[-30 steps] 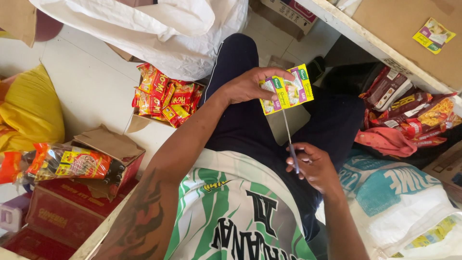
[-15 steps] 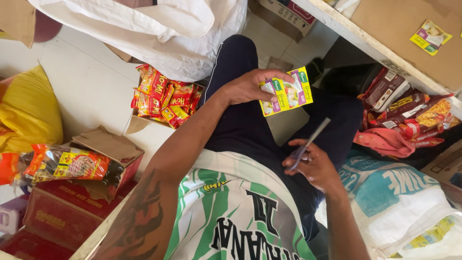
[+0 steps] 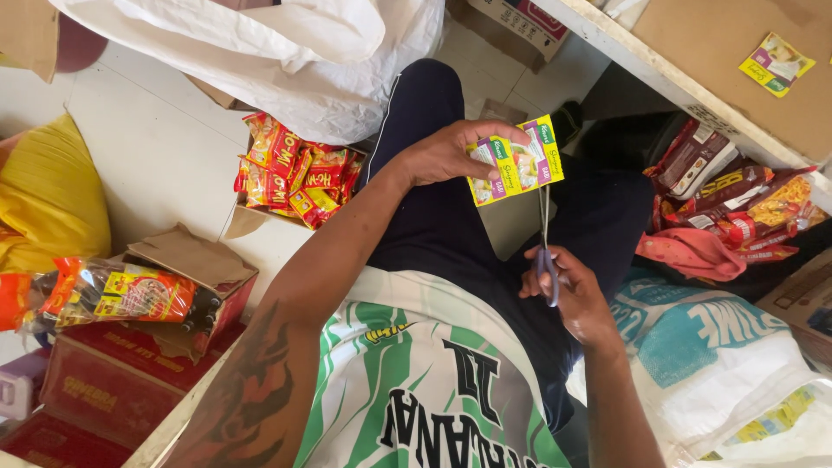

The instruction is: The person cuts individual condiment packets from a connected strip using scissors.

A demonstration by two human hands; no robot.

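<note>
Strip of yellow-green sachets (image 3: 515,163) pinched at its left end in the left hand (image 3: 446,154), fingers clamped over the top edge. Scissors (image 3: 546,251) rise from the right hand (image 3: 572,295), blades reaching the strip's lower edge, apparently closed; fingers curled through the handles. Beyond the left fingers: red snack packets (image 3: 295,173), white plastic bag (image 3: 286,61).

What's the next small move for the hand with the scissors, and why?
Probably close the scissors to snip through the strip of yellow-green sachets. The left hand holds the strip up by its left part, while the right hand grips the handles with the blades pointing up at the strip's lower edge near its right end. Whether the blades are already cutting is hard to tell.
</note>
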